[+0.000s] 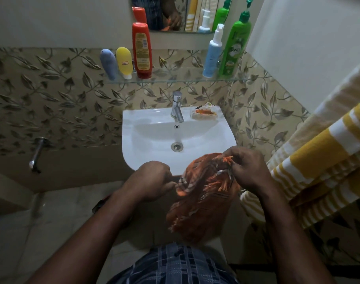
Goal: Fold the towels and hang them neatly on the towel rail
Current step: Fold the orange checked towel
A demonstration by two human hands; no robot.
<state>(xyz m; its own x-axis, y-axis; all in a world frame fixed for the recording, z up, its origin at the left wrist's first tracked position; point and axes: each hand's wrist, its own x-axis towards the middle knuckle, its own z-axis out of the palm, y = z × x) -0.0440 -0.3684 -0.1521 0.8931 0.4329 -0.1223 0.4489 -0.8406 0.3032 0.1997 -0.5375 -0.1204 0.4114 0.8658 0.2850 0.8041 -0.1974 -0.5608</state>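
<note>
An orange towel [201, 201] with pale stripes and fringed ends hangs bunched in front of the sink's near edge. My left hand [152, 181] pinches one of its edges at the left. My right hand [246, 169] grips a fringed corner at the top right. The rest of the cloth droops below both hands. A yellow-and-white striped towel [322, 167] hangs at the right, draped downward along the wall. The rail under it is hidden.
A white sink [134, 144] with a chrome tap [177, 107] and a soap dish [203, 113] stands ahead. A glass shelf [171, 79] above carries several bottles. A wall tap [36, 154] sticks out at the left. Tiled floor lies below left.
</note>
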